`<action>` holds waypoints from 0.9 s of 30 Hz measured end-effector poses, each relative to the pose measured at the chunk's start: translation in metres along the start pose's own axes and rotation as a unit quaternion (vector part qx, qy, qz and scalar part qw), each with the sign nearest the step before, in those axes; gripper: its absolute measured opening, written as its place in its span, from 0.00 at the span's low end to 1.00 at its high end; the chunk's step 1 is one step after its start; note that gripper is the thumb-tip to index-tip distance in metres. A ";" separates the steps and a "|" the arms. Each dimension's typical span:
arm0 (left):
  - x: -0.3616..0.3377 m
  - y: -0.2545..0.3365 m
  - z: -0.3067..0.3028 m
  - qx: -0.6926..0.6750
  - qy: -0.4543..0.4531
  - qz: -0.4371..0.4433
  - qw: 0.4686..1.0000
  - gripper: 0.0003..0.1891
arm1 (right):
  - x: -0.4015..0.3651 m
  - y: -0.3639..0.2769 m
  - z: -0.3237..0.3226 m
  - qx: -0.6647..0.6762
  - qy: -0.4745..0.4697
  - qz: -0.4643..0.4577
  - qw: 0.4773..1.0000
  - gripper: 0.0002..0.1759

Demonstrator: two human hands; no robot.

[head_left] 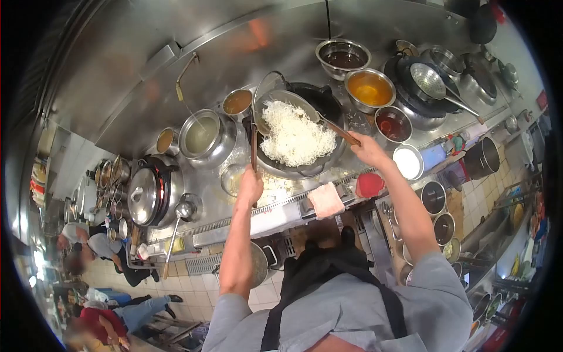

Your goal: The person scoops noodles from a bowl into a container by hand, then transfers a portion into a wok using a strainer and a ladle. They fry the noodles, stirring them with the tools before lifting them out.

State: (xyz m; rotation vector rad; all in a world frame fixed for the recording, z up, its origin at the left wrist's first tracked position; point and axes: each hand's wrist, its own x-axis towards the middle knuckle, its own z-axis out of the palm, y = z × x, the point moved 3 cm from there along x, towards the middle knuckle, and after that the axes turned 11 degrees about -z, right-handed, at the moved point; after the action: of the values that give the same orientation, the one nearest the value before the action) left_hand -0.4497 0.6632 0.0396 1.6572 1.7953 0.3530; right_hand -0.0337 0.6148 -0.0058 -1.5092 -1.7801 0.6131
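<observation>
My left hand point(250, 186) is closed round an upright wooden handle, whose upper end meets a round, tilted strainer point(265, 84) at the wok's far left side. My right hand point(369, 149) grips another wooden handle point(340, 131), slanting down into a wide metal skimmer point(302, 101). White thin noodles point(299, 136) lie heaped between the two tools, over a dark wok point(319, 166) on the steel cooktop. The noodles partly cover both the skimmer and the wok.
Right of the wok stand bowls of dark liquid point(344, 59), orange liquid point(369, 89) and red sauce point(393, 124). A lidded pot point(144, 196) and a ladle point(183, 210) are left. Folded cloth point(326, 200) lies on the front ledge. Other people stand at far left.
</observation>
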 end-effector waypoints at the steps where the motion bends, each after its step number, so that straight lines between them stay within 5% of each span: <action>1: -0.017 0.002 -0.008 0.010 0.013 0.009 1.000 0.18 | -0.014 -0.023 -0.013 -0.018 0.022 -0.035 0.999 0.32; 4: -0.073 0.007 -0.024 0.041 0.040 0.008 0.998 0.17 | -0.056 -0.092 -0.052 -0.095 0.004 -0.012 0.995 0.32; 11: -0.134 0.013 -0.013 0.073 0.038 -0.045 0.996 0.18 | -0.137 -0.079 -0.019 -0.038 0.005 0.064 0.997 0.33; 16: -0.138 0.022 -0.016 0.063 0.036 -0.035 0.997 0.17 | -0.144 -0.116 -0.074 -0.096 0.004 0.068 0.993 0.32; 19: -0.145 0.028 -0.013 0.056 0.028 -0.035 0.997 0.17 | -0.133 -0.128 -0.083 -0.147 -0.103 0.137 0.974 0.33; 23: -0.138 0.016 -0.005 0.048 0.034 -0.024 0.998 0.15 | -0.115 -0.073 -0.060 -0.151 -0.066 0.063 0.984 0.34; 27: -0.139 0.026 -0.013 0.032 0.036 -0.016 0.999 0.15 | -0.120 -0.110 -0.079 -0.122 -0.014 0.087 0.989 0.34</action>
State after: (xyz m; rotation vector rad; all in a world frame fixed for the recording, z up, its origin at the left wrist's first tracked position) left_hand -0.4405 0.5368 0.1038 1.6771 1.9018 0.3498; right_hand -0.0352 0.4686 0.1002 -1.8455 -1.8091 0.5153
